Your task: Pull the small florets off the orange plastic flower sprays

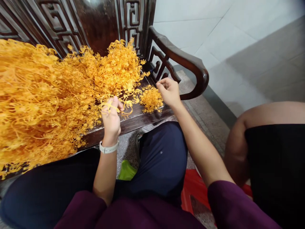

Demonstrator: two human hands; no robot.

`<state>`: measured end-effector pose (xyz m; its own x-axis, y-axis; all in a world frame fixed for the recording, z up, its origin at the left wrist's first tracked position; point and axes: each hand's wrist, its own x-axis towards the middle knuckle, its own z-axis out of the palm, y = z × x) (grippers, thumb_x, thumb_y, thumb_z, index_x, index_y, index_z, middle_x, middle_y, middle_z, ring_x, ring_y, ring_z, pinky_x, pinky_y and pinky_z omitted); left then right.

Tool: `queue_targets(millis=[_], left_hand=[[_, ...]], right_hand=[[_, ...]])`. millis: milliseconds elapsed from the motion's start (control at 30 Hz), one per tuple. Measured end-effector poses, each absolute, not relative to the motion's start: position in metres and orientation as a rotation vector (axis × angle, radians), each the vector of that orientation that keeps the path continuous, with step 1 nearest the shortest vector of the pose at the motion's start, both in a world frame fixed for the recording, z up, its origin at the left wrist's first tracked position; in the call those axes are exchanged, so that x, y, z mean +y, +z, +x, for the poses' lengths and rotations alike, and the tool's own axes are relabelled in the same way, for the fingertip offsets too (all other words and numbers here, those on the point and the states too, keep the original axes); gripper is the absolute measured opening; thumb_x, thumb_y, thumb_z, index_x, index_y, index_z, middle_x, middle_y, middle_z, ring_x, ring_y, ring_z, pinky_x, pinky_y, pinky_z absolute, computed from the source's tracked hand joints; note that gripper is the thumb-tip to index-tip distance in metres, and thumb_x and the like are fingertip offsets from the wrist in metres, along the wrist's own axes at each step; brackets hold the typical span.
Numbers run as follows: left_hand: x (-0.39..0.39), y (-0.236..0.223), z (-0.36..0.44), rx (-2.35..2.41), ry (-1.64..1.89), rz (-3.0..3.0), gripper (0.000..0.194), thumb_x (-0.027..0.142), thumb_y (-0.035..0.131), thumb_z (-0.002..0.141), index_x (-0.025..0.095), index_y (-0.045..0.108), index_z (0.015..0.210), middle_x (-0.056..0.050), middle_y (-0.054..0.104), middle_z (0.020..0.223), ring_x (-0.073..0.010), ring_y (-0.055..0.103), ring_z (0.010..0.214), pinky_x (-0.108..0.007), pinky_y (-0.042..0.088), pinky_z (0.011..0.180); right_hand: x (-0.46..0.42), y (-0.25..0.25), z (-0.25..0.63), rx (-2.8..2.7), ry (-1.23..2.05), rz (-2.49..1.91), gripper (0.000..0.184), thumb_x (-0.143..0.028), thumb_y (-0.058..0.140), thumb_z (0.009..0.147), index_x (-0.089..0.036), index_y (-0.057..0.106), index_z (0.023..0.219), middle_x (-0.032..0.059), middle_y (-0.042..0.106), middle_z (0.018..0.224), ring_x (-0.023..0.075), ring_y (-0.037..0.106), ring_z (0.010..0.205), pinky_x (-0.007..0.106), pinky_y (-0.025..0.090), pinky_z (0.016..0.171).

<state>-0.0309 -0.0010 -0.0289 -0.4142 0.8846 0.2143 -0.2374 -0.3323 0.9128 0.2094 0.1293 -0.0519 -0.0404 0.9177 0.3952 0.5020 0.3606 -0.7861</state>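
Observation:
My left hand (111,116), with a pale watch band at the wrist, pinches a thin yellow plastic flower sprig (111,106); its branches stick out on both sides of the fingers. My right hand (169,90) hangs just beyond the right edge of a small heap of yellow plastic blossoms (152,98). Its thumb and fingertips are drawn together, and whatever may be between them is too small to make out. A large mass of the same yellow plastic flowers (47,105) covers the left part of the dark wooden bench (94,137), close to my left hand.
The bench's carved backrest (97,25) rises behind the flowers, and its curved armrest (190,65) stands right beside my right hand. Another person's bare leg (240,143) is at the right. Below are something red (194,187) and something bright green (127,171).

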Motion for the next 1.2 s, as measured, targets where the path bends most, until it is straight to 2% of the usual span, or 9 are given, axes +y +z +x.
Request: queue_targets(millis=[100, 200, 267, 500, 767, 900, 1033, 1100, 1200], left_hand=[[-0.002, -0.032, -0.029, 1.097, 1.813, 0.990, 0.042, 0.049, 0.069, 0.100, 0.020, 0.067, 0.071, -0.002, 0.061, 0.075, -0.0127, 0.053, 0.069, -0.028, 0.044, 0.066], [-0.003, -0.034, -0.025, 1.089, 1.800, 0.995, 0.041, 0.050, 0.069, 0.100, 0.020, 0.068, 0.072, -0.002, 0.061, 0.078, -0.0127, 0.052, 0.069, -0.028, 0.042, 0.066], [-0.005, -0.033, -0.023, 1.081, 1.784, 0.982, 0.043, 0.053, 0.070, 0.099, 0.019, 0.068, 0.073, -0.002, 0.061, 0.078, -0.0127, 0.051, 0.069, -0.028, 0.042, 0.066], [-0.007, -0.030, -0.027, 1.076, 1.722, 0.888, 0.041, 0.051, 0.071, 0.099, 0.019, 0.069, 0.073, 0.000, 0.056, 0.070, -0.0112, 0.048, 0.063, -0.025, 0.035, 0.057], [0.001, -0.041, -0.030, 1.245, 1.818, 1.008, 0.033, 0.042, 0.079, 0.094, 0.019, 0.067, 0.074, 0.004, 0.052, 0.065, -0.0084, 0.042, 0.056, -0.024, 0.034, 0.055], [-0.003, -0.038, -0.029, 1.330, 1.762, 1.260, 0.023, 0.042, 0.080, 0.093, 0.019, 0.079, 0.094, 0.001, 0.064, 0.072, -0.0096, 0.050, 0.060, -0.024, 0.038, 0.058], [-0.012, -0.029, -0.024, 1.265, 1.535, 1.366, 0.036, 0.043, 0.082, 0.091, 0.021, 0.080, 0.119, 0.007, 0.048, 0.055, -0.0090, 0.034, 0.047, -0.026, 0.025, 0.049], [-0.014, -0.028, -0.022, 1.241, 1.487, 1.396, 0.032, 0.042, 0.085, 0.088, 0.021, 0.081, 0.112, 0.006, 0.048, 0.058, -0.0093, 0.034, 0.049, -0.028, 0.025, 0.050], [-0.014, -0.029, -0.022, 1.222, 1.418, 1.521, 0.029, 0.043, 0.076, 0.096, 0.019, 0.075, 0.080, 0.002, 0.051, 0.063, -0.0105, 0.038, 0.054, -0.029, 0.027, 0.053]], right_hand=[[0.096, -0.025, 0.189, -1.928, 0.524, -0.977, 0.030, -0.047, 0.073, 0.092, -0.023, 0.071, 0.110, 0.0006, 0.064, 0.083, 0.0157, 0.055, 0.067, 0.034, 0.051, 0.066], [0.069, -0.006, 0.170, -2.146, 0.381, -0.681, 0.054, -0.052, 0.081, 0.086, -0.027, 0.067, 0.133, 0.0070, 0.067, 0.111, 0.0246, 0.064, 0.095, 0.043, 0.056, 0.082], [0.061, -0.003, 0.160, -2.218, 0.271, -0.574, 0.056, -0.049, 0.080, 0.089, -0.028, 0.066, 0.138, 0.0097, 0.065, 0.120, 0.0293, 0.062, 0.108, 0.049, 0.055, 0.090], [0.065, -0.007, 0.152, -2.202, 0.315, -0.526, 0.008, -0.033, 0.068, 0.104, -0.031, 0.075, 0.106, 0.0036, 0.072, 0.100, 0.0237, 0.065, 0.095, 0.044, 0.050, 0.088], [0.053, -0.001, 0.148, -1.874, 1.008, -0.602, 0.019, -0.044, 0.065, 0.106, -0.025, 0.063, 0.107, 0.0036, 0.073, 0.101, 0.0189, 0.072, 0.094, 0.036, 0.055, 0.087], [0.054, 0.000, 0.147, -1.720, 1.150, -0.621, 0.027, -0.049, 0.074, 0.099, -0.025, 0.061, 0.103, 0.0005, 0.067, 0.091, 0.0147, 0.065, 0.078, 0.030, 0.055, 0.073], [0.053, 0.004, 0.145, -1.691, 1.312, -0.613, 0.037, -0.055, 0.079, 0.093, -0.025, 0.061, 0.102, -0.0007, 0.065, 0.088, 0.0131, 0.061, 0.073, 0.028, 0.054, 0.066], [0.052, 0.006, 0.145, -1.711, 1.335, -0.597, 0.039, -0.056, 0.081, 0.091, -0.024, 0.062, 0.101, 0.0000, 0.066, 0.089, 0.0134, 0.062, 0.075, 0.028, 0.055, 0.068], [0.053, 0.007, 0.147, -1.705, 1.283, -0.610, 0.038, -0.056, 0.083, 0.090, -0.024, 0.065, 0.099, 0.0010, 0.068, 0.090, 0.0150, 0.063, 0.080, 0.031, 0.055, 0.074]])
